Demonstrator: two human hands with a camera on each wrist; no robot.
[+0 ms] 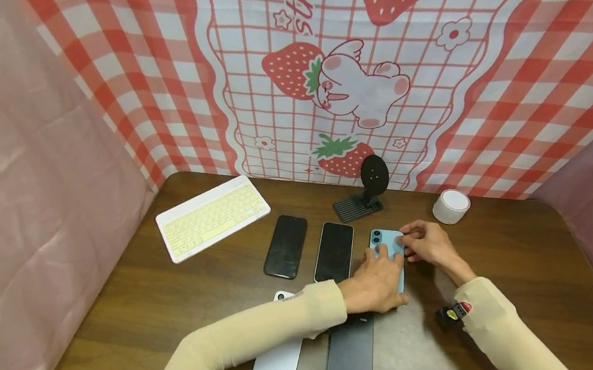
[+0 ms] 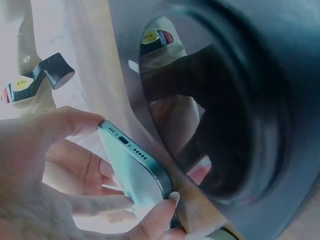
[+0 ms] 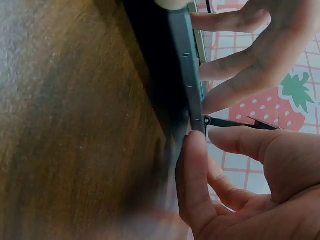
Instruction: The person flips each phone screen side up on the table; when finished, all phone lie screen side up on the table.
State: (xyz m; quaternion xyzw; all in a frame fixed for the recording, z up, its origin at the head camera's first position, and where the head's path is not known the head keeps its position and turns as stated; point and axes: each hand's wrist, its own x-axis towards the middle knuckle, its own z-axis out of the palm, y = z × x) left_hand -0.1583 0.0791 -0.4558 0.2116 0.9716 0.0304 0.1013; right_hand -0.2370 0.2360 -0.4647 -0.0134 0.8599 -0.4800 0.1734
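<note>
A light blue smartphone (image 1: 392, 239) lies camera side up at the right end of a row of phones. In the left wrist view, my left hand (image 1: 377, 281) spans its port end, with the thumb and a finger gripping opposite edges of the phone (image 2: 137, 167). My right hand (image 1: 431, 243) pinches the far right corner between thumb and finger. The right wrist view shows the side edge of the phone (image 3: 189, 70) tilted up from the wood. Left of it lie a phone with a dark screen (image 1: 335, 252) and another black phone (image 1: 286, 246).
A white keyboard with yellow keys (image 1: 216, 217) lies at the left. At the back stand a black phone stand (image 1: 365, 191) and a white round cylinder (image 1: 451, 206). Nearer me lie a white phone (image 1: 278, 361) and a dark grey slab (image 1: 351, 364), partly beneath my left arm.
</note>
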